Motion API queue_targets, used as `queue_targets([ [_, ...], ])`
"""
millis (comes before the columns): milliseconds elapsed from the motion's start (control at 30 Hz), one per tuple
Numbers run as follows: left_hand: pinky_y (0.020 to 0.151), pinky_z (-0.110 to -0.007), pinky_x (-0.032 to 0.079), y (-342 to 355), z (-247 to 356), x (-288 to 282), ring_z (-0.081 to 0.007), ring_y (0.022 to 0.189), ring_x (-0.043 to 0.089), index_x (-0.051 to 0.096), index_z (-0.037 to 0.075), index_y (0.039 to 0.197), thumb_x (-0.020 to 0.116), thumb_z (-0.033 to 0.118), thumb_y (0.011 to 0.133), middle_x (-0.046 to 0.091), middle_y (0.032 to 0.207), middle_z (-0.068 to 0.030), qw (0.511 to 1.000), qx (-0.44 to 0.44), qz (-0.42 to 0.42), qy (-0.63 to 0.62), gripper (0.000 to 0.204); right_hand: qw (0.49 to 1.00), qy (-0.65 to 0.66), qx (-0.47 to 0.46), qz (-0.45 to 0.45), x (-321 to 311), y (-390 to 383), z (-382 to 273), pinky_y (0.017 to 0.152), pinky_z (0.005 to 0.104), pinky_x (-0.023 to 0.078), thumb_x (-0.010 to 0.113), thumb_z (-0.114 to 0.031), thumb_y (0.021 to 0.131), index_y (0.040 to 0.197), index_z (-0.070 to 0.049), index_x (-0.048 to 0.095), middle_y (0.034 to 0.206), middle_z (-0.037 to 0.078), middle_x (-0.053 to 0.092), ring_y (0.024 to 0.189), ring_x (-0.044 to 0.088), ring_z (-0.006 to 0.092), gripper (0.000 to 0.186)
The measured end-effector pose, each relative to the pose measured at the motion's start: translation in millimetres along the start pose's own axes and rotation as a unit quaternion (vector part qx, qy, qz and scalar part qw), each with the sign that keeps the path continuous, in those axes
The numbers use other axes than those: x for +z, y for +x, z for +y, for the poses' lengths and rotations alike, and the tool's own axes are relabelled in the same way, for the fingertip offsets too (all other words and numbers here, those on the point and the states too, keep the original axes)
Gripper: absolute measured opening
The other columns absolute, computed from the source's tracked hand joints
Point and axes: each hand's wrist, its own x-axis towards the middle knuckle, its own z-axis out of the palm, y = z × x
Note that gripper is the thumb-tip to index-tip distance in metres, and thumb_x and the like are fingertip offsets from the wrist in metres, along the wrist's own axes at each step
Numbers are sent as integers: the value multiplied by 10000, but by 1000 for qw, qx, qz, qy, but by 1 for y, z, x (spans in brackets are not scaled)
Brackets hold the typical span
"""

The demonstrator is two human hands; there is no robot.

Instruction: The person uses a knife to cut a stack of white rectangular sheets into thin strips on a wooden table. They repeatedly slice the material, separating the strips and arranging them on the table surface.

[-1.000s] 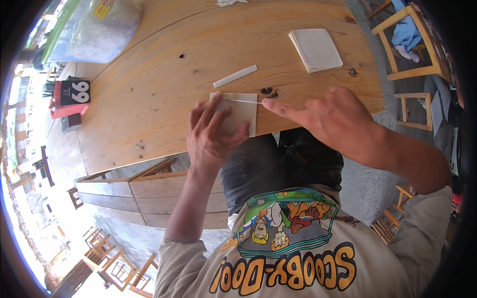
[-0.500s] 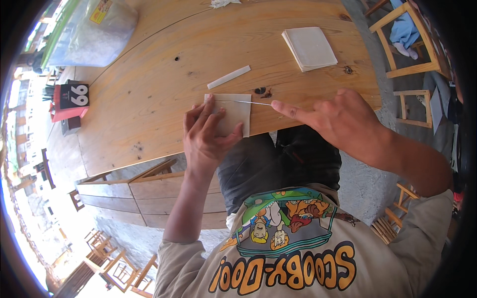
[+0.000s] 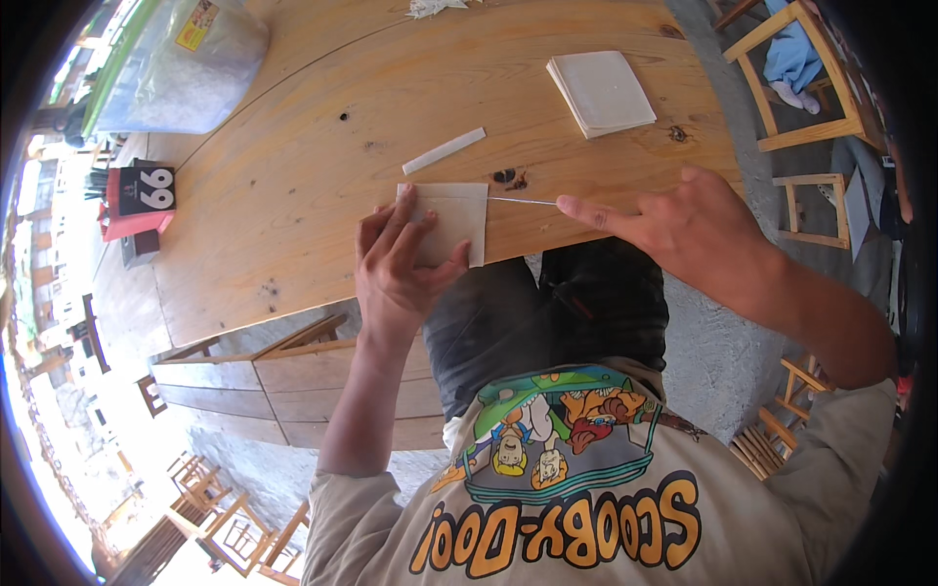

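Observation:
A pale, cream-coloured square sheet (image 3: 455, 223) lies at the table's near edge. My left hand (image 3: 399, 262) presses it down, fingers spread over its left part and the thumb near its lower right. A thin, straight metal blade (image 3: 524, 201), seen almost edge-on, lies across the sheet's upper part and sticks out to the right. My right hand (image 3: 699, 225) is closed round its other end, index finger stretched along it; the handle, if any, is hidden. A narrow cream strip (image 3: 444, 151) lies just beyond the sheet.
A stack of similar squares (image 3: 602, 93) sits at the far right of the wooden table (image 3: 293, 195). White scraps (image 3: 440, 8) lie at the far edge. To the left stand a clear tub (image 3: 186, 78) with a bag and a red-and-black holder (image 3: 142, 200). Wooden chairs (image 3: 806, 78) stand beyond the table.
My right hand has drawn the blade a little to the right, so more of it shows beyond the sheet. My left hand stays pressed on the sheet.

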Motion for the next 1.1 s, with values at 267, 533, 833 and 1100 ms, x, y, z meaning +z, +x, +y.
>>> queue_targets([
  [267, 1109, -522, 643, -22, 10, -4, -415, 1310, 758, 861, 46, 1243, 1070, 206, 821, 812, 1430, -146, 998, -15, 31, -46, 497, 980, 141, 63, 129, 21, -18, -19, 622, 345, 631, 747, -101, 1038, 1807, -355, 582, 893, -2, 792, 685, 766, 159, 826],
  [533, 1102, -514, 651, -24, 14, -4, -398, 1316, 761, 848, 53, 1245, 1063, 190, 836, 817, 1376, -128, 997, -22, 46, -54, 482, 986, 140, 45, 80, 30, -1, -44, 618, 381, 630, 821, -104, 1021, 1838, -360, 538, 693, 23, 638, 568, 665, 193, 902],
  [833, 1114, -515, 649, -24, 14, -3, -394, 1319, 763, 851, 53, 1241, 1058, 199, 845, 817, 1363, -127, 997, -28, 44, -61, 470, 994, 76, 28, 68, 31, -6, -26, 592, 341, 599, 745, -149, 1058, 1835, -446, 518, 719, -12, 721, 573, 700, 141, 863],
  [1100, 1099, -508, 655, -22, 15, -4, -385, 1300, 770, 854, 61, 1233, 1060, 183, 833, 817, 1350, -119, 996, -33, 48, -73, 467, 999, 28, 8, 41, 20, 3, -14, 603, 354, 597, 771, -123, 1057, 1876, -432, 444, 733, -6, 714, 581, 690, 171, 935],
])
